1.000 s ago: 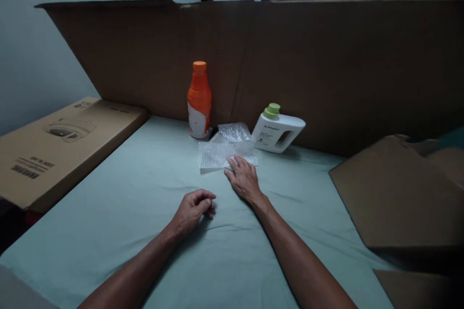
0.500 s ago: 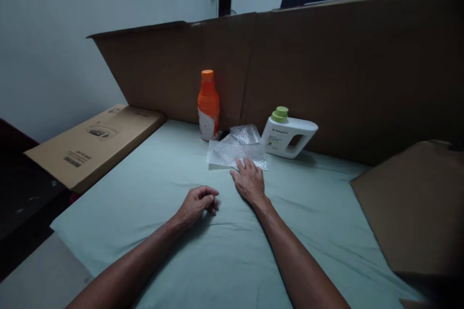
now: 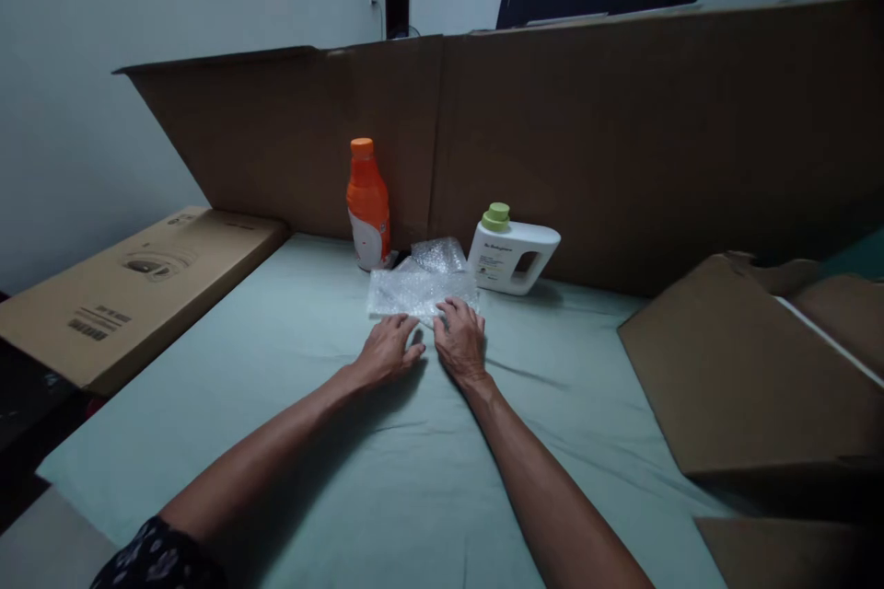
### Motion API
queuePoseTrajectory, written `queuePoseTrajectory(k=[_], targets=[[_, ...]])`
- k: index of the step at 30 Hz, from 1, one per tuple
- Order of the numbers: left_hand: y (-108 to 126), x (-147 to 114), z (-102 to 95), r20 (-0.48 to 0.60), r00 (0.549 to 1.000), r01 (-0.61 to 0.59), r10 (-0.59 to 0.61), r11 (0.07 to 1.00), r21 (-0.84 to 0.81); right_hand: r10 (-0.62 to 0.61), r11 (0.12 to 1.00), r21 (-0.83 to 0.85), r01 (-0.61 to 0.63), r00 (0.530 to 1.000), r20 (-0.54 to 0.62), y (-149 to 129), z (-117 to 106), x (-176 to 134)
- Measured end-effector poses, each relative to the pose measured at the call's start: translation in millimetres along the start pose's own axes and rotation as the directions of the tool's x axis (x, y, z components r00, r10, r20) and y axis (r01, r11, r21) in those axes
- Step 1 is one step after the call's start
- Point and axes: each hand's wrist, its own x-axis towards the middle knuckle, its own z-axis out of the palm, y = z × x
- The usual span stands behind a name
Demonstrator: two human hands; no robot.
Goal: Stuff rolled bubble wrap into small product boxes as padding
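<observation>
Against the cardboard wall [image 3: 622, 138] at the back of the green sheet [image 3: 276, 359], the head view shows a sheet of bubble wrap [image 3: 414, 288] lying flat, just in front of the gap between an orange bottle [image 3: 367, 205] to its left and a white jug [image 3: 513, 253] to its right. Both stand close to the wrap; whether they touch it cannot be told. The left hand [image 3: 387, 350] lies palm down with its fingertips at the near edge of the wrap, fingers spread and loose, gripping nothing. The right hand [image 3: 459, 339] sits just beside it, also flat and unclenched, its fingertips resting on the wrap's near right part. Neither hand has pinched or lifted the plastic. A flat printed box [image 3: 131, 285] lies well left of the wrap, and a loose cardboard piece [image 3: 738, 368] lies well to its right. Judging by the hands, the step in hand looks like laying hold of the wrap or smoothing it flat. A next move would call for both sets of fingers to close on the thin near edge, which is slippery and crumples easily, without knocking the bottle or jug behind it.
</observation>
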Motion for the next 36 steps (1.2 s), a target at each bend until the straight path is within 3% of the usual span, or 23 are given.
queuePoseTrajectory(k=[3, 5, 9, 14, 17, 21, 27, 33, 36], targets=[[-10, 20, 8.1, -0.026, 1.0, -0.012, 0.014, 0.994, 0.11, 0.039, 0.999, 0.028, -0.038, 0.999, -0.008, 3, 2, 1], [-15, 16, 11.8, -0.037, 0.999, -0.019, 0.025, 0.987, 0.157, 0.065, 0.997, 0.032, -0.065, 0.998, 0.004, 3, 3, 2], [-16, -34, 22.5, -0.017, 0.996, -0.084, 0.088, 0.981, 0.173, 0.114, 0.993, -0.009, -0.114, 0.992, 0.061, -3, -3, -2], [-22, -104, 35.1, -0.007, 0.939, -0.321, 0.343, 0.889, 0.327, 0.14, 0.988, -0.08, -0.133, 0.987, 0.085, -6, -7, -4], [-18, -120, 37.8, 0.028, 0.906, -0.401, 0.423, 0.834, 0.38, 0.128, 0.988, -0.092, -0.122, 0.99, 0.065, -8, -10, -4], [-9, -123, 35.1, 0.044, 0.865, -0.464, 0.501, 0.761, 0.453, 0.032, 0.997, -0.079, -0.025, 0.996, 0.078, -21, -19, -16], [-12, -122, 33.1, 0.057, 0.837, -0.499, 0.544, 0.717, 0.487, -0.087, 0.99, -0.092, 0.106, 0.979, 0.185, -37, -45, -78], [-9, -131, 33.4, 0.062, 0.82, -0.522, 0.569, 0.699, 0.488, 0.002, 0.99, -0.137, 0.029, 0.976, 0.22, -13, -101, -164], [-8, -132, 33.7, 0.047, 0.831, -0.514, 0.555, 0.731, 0.449, 0.127, 0.982, -0.159, -0.1, 0.977, 0.173, 11, -141, -205]])
